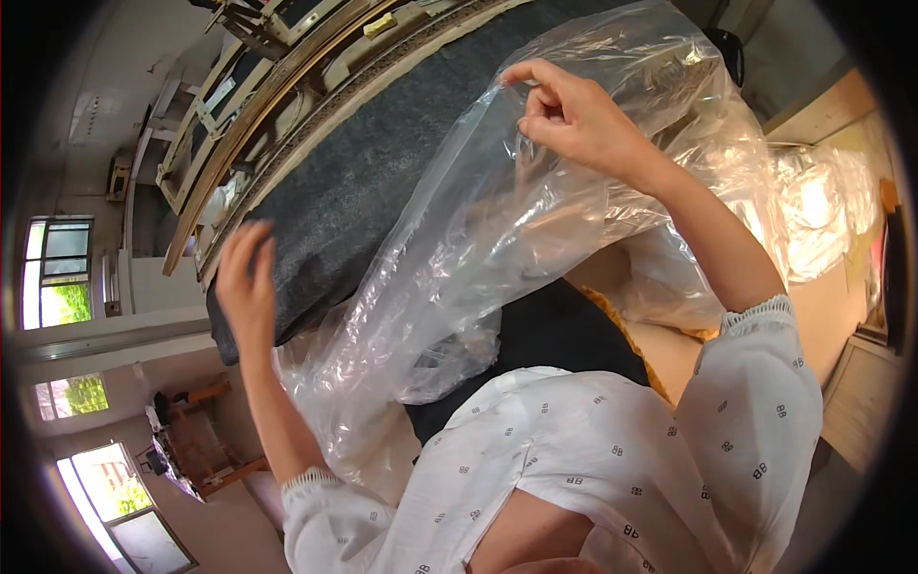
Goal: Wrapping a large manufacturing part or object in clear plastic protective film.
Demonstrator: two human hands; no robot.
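Note:
A large sheet of clear, wrinkled plastic (411,258) stretches slantwise across the middle, from the upper right down toward my lap. My right hand (583,120) is raised at its far edge, fingers curled in and gripping the plastic near the index fingertip. Beneath and beyond the sheet lies dark grey cloth (354,167), spread along the work surface. On the left, my left hand (247,277) hovers over the cloth's near left end, slightly blurred, with thumb and fingers apart and nothing visible in them.
Beyond the cloth runs a long machine frame with wooden rails (229,143). More crumpled clear plastic (822,210) is heaped at the right, near a pale board surface (822,306). Black fabric with a yellow edge (574,335) lies by my waist. Windows (124,507) are at the left.

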